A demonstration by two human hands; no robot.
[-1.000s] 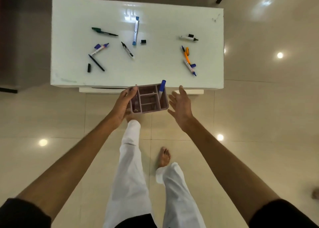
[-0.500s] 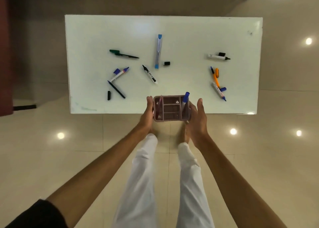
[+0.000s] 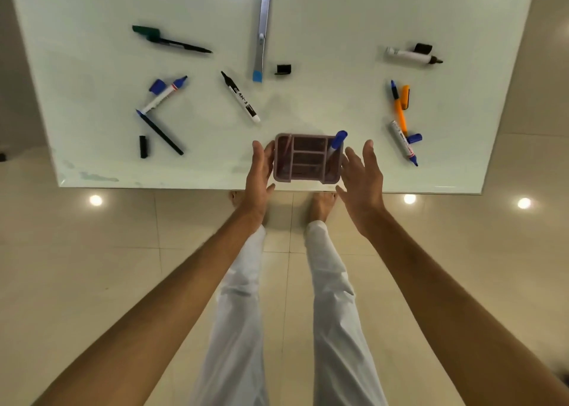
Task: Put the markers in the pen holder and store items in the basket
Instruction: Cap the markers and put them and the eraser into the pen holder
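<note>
A mauve pen holder [image 3: 308, 178] with several compartments stands on the white table [image 3: 323, 11] near its front edge. One blue-capped marker [image 3: 337, 141] leans in its right compartment. My left hand [image 3: 260, 171] presses against the holder's left wall. My right hand [image 3: 363, 178] hovers just off the right wall, fingers spread. Loose on the table lie a black marker [image 3: 240, 96], a blue-tipped marker [image 3: 164, 93], a green pen [image 3: 169, 39], a dark pen [image 3: 160, 131], an orange pen [image 3: 399, 107], another blue marker [image 3: 403, 142] and a black-tipped marker [image 3: 409, 56]. No basket is in view.
A long grey and blue tool [image 3: 261, 33] lies at the table's middle back. Loose caps sit nearby: black [image 3: 283, 69], black [image 3: 143, 146], blue [image 3: 157, 85]. My bare feet and white trousers [image 3: 332, 298] stand on the tiled floor at the table's front edge.
I stepped up to the table and set the pen holder down near its front edge. My right hand, which gripped the holder half a second ago, has come off its right side.
</note>
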